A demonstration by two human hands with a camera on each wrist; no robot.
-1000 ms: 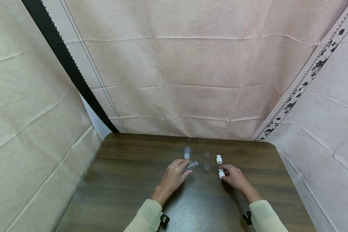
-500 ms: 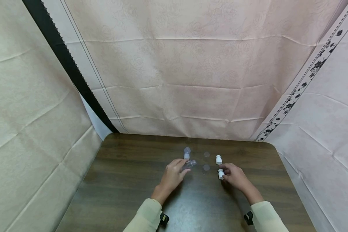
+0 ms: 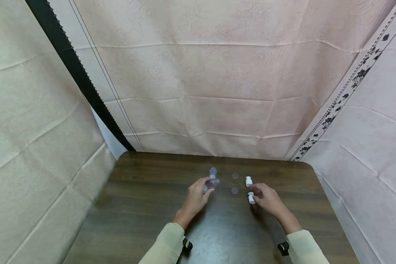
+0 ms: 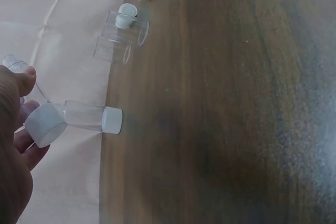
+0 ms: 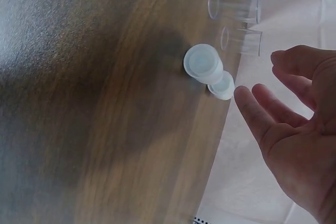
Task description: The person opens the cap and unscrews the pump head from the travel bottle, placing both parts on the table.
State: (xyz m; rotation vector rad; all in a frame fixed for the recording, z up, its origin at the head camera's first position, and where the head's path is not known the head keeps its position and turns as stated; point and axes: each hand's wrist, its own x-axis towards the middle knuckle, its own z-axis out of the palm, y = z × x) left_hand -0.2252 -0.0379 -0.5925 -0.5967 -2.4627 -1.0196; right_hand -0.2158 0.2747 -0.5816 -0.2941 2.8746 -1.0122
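Observation:
My left hand (image 3: 195,198) pinches a small clear bottle (image 3: 215,182) with a white cap (image 4: 45,125), tilted, with the cap end lower and toward the palm. Just beyond it a second clear bottle (image 4: 84,115) stands on its white cap (image 4: 112,120). My right hand (image 3: 267,200) hovers beside the nearer of two small white bottles (image 5: 203,63). In the right wrist view its fingers (image 5: 252,111) are spread and hold nothing. The farther white bottle (image 3: 249,181) stands just behind the nearer one.
Between the hands, two clear cups (image 3: 235,190) (image 5: 244,42) stand in a row on the brown wooden table (image 3: 135,205). Pale cloth (image 3: 201,91) hangs beyond the table's far edge and on both sides.
My left hand has drawn slightly left and turned the clear bottle from lying sideways toward upright, its white cap now showing. The right hand has barely moved beside the white bottle.

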